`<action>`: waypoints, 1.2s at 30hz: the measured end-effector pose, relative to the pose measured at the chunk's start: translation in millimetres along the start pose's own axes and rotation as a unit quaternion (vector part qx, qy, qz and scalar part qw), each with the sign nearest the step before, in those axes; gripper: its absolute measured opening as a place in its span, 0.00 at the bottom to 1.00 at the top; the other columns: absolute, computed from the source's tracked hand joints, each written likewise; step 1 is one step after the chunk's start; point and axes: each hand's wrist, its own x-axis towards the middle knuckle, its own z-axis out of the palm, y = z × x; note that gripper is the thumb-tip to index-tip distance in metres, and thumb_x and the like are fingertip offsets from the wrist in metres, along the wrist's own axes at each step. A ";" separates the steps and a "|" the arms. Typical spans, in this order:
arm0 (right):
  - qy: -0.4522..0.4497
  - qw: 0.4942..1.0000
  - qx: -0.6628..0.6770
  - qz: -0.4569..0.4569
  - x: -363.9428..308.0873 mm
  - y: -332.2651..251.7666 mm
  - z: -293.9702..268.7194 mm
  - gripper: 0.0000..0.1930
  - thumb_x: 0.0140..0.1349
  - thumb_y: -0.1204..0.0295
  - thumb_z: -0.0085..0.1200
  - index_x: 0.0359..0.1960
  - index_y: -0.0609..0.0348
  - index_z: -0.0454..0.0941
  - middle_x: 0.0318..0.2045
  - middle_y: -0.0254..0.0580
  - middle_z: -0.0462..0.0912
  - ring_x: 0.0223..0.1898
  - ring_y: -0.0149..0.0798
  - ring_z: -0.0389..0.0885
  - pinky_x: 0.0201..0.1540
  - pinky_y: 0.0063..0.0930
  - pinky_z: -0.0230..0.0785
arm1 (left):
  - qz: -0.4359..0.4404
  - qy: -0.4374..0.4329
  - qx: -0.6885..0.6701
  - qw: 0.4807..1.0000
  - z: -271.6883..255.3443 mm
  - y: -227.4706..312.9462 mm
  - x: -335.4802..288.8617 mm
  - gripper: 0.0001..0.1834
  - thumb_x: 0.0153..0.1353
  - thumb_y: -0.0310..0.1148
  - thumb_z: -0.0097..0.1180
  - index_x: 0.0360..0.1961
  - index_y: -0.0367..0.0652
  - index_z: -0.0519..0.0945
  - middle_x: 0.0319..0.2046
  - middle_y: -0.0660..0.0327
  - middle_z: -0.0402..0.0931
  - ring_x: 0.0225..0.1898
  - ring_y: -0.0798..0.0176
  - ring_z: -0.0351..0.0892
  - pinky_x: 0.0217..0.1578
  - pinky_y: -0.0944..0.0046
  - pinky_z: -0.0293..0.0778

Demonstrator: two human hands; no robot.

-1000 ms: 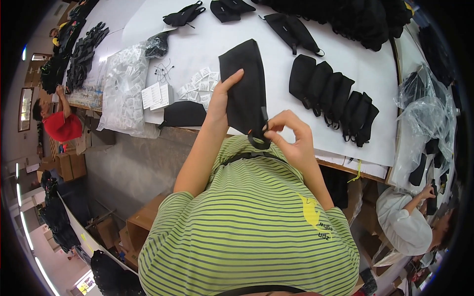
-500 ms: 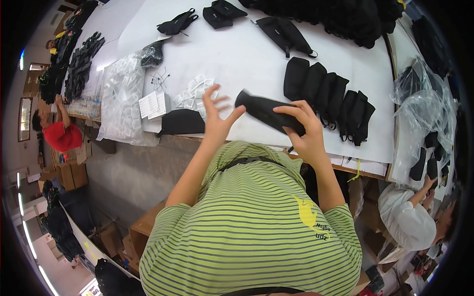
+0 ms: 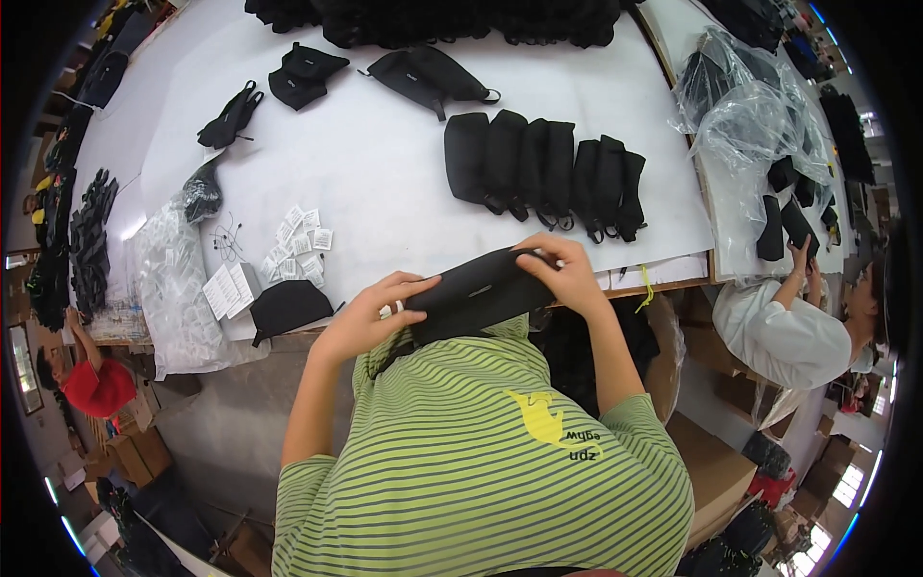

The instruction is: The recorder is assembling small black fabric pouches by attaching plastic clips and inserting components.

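In front of my body, at the table's near edge, I hold a flat black fabric pouch with a small light mark on its face. My left hand pinches its left end between thumb and fingers; a small white piece shows at those fingers, too small to make out. The pouch's upper right corner is gripped by my right hand. Beyond it, a row of folded black pouches lies side by side, loops toward me. Left of my left hand rests another black pouch, flat at the table edge.
Loose white labels, a label stack and a clear plastic bag of labels lie at the left. Several black pouches and a dark heap are farther back. Clear plastic sheeting and a co-worker in white are at the right.
My left hand, spread open and apart before, has closed on the pouch's left end. The pouch has come nearer my body and turned its marked face up. The whole view has shifted.
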 end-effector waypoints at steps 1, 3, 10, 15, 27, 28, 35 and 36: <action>0.037 0.998 -0.043 -0.043 -1.4 1.5 -7.6 0.08 0.56 0.70 0.60 0.34 0.61 0.80 0.27 0.29 0.77 0.24 0.21 0.66 0.27 0.16 0.59 | -0.001 0.000 0.000 1.000 -1.2 -5.8 0.7 0.21 0.58 0.32 0.57 0.54 0.49 0.77 0.44 0.61 0.72 0.40 0.65 0.71 0.43 0.67 0.67; 0.144 0.976 -0.142 -0.085 -2.6 0.7 -31.7 0.08 0.59 0.70 0.58 0.36 0.59 0.80 0.28 0.29 0.77 0.25 0.21 0.68 0.28 0.16 0.60 | 0.072 0.091 0.039 0.992 -5.7 -26.1 2.8 0.18 0.62 0.34 0.52 0.54 0.48 0.77 0.51 0.61 0.72 0.44 0.65 0.71 0.47 0.65 0.67; 0.572 0.710 -0.399 -0.096 3.4 60.5 -131.7 0.15 0.61 0.68 0.54 0.50 0.56 0.73 0.43 0.41 0.78 0.35 0.43 0.77 0.38 0.34 0.69 | -0.113 0.275 0.096 0.950 -15.8 -141.1 -17.1 0.17 0.59 0.37 0.56 0.47 0.43 0.77 0.42 0.56 0.74 0.42 0.56 0.74 0.44 0.61 0.71; 0.325 0.795 -0.508 0.067 -11.3 154.4 -164.4 0.28 0.53 0.73 0.55 0.58 0.41 0.67 0.46 0.52 0.73 0.46 0.55 0.73 0.48 0.44 0.67 | -0.156 0.485 0.354 0.784 -7.9 -207.2 -8.6 0.18 0.51 0.33 0.60 0.43 0.40 0.73 0.38 0.53 0.71 0.43 0.49 0.70 0.44 0.53 0.65; 0.441 0.802 -0.388 -0.111 11.4 77.3 -82.9 0.18 0.55 0.74 0.53 0.49 0.51 0.76 0.43 0.42 0.74 0.43 0.42 0.72 0.45 0.34 0.65 | -0.102 0.507 0.253 0.818 -48.3 -215.9 12.8 0.07 0.54 0.31 0.59 0.31 0.40 0.75 0.32 0.56 0.70 0.35 0.53 0.71 0.37 0.57 0.67; 0.417 0.834 -0.342 -0.116 16.4 65.7 -61.9 0.16 0.56 0.75 0.53 0.48 0.52 0.77 0.41 0.39 0.75 0.41 0.37 0.72 0.43 0.30 0.65 | -0.100 0.504 0.255 0.819 -48.3 -202.7 18.0 0.07 0.54 0.31 0.59 0.31 0.40 0.75 0.32 0.56 0.70 0.35 0.53 0.71 0.37 0.57 0.67; -0.010 0.996 0.078 0.044 50.3 75.3 73.5 0.13 0.66 0.65 0.47 0.46 0.56 0.77 0.37 0.37 0.80 0.30 0.28 0.78 0.32 0.20 0.67 | 0.009 0.268 0.051 0.962 15.7 -106.8 65.3 0.09 0.59 0.34 0.55 0.33 0.39 0.72 0.23 0.56 0.78 0.25 0.57 0.77 0.28 0.60 0.69; -0.052 0.982 0.130 0.125 54.1 79.6 92.8 0.13 0.67 0.63 0.46 0.45 0.57 0.77 0.35 0.38 0.80 0.28 0.27 0.77 0.30 0.20 0.67 | 0.015 0.249 0.072 0.966 27.5 -112.2 70.9 0.09 0.59 0.33 0.56 0.35 0.39 0.73 0.24 0.57 0.78 0.25 0.59 0.76 0.28 0.62 0.70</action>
